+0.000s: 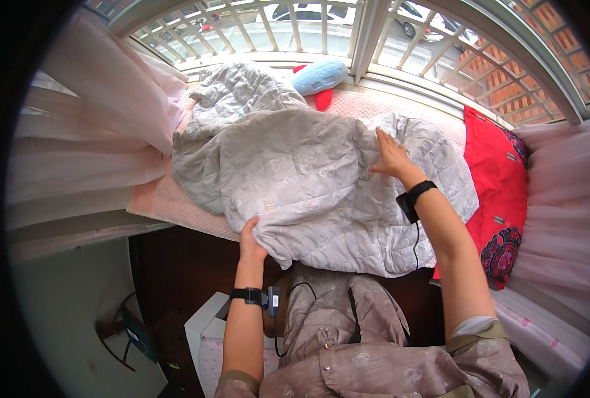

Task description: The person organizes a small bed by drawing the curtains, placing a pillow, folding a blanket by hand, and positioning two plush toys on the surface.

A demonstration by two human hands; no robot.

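Observation:
A light grey quilt with a stitched pattern lies rumpled over a pink textured mat on the window seat. At the quilt's front left edge, my left hand grips a gathered piece of the fabric, its thumb on top. My right hand rests flat on or just over the quilt's right part, fingers spread and holding nothing. Both wrists wear black straps with small devices and cables. Behind the quilt lies a light blue and red plush toy, against the window sill.
A red cushion with dark embroidery leans at the right end. Pale pink curtains hang at the left and right. A barred window runs along the back. A white piece of furniture stands at lower left, beside my legs.

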